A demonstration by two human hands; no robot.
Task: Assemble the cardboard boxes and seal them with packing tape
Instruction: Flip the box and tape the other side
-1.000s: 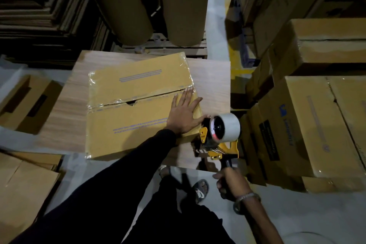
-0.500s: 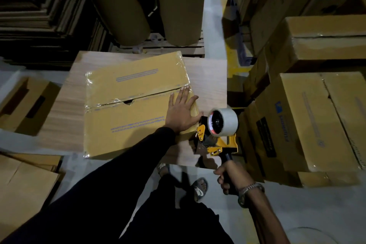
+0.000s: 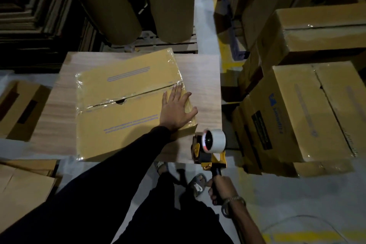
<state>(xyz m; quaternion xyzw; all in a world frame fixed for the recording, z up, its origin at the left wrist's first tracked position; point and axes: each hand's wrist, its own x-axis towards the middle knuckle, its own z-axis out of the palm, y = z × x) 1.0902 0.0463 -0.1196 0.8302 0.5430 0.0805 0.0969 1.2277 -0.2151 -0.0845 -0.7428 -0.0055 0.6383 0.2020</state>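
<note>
A brown cardboard box (image 3: 122,125) lies on the wooden table (image 3: 204,77), its two top flaps meeting at a seam covered by glossy clear tape. My left hand (image 3: 176,109) presses flat on the near flap at the box's right end, fingers spread and straight. My right hand (image 3: 223,190) grips the black handle of a yellow tape dispenser (image 3: 210,150). Its white tape roll sits just off the box's near right corner, beside the table's edge.
Sealed boxes (image 3: 309,113) are stacked close on the right. Big brown paper rolls (image 3: 126,2) stand behind the table on a pallet. An open box (image 3: 21,109) sits at the left, flat cardboard sheets (image 3: 21,190) lie at the lower left.
The tape dispenser has drawn slightly back and down toward me, away from the box corner. My left hand stays pressed on the flap.
</note>
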